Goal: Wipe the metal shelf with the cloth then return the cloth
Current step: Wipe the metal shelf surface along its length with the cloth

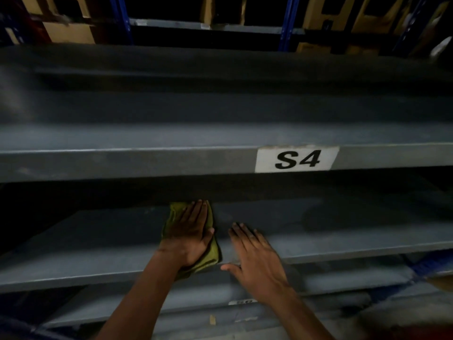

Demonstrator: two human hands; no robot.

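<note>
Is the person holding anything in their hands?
The left hand presses flat on the middle of a green cloth on the metal shelf, fingers spread, not gripping it. The right hand rests bare on the shelf, holding nothing.

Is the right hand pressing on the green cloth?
No, the right hand lies flat on the bare shelf; the left hand presses the cloth.

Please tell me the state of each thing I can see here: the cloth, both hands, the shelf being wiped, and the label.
Cloth: flat on the shelf, pressed under the left hand.
Left hand: palm down, fingers spread on the cloth.
Right hand: empty, open, palm down over the shelf's front edge.
Metal shelf: bare except for the cloth.
S4 label: stuck on the upper shelf's front edge, top edge worn.
</note>
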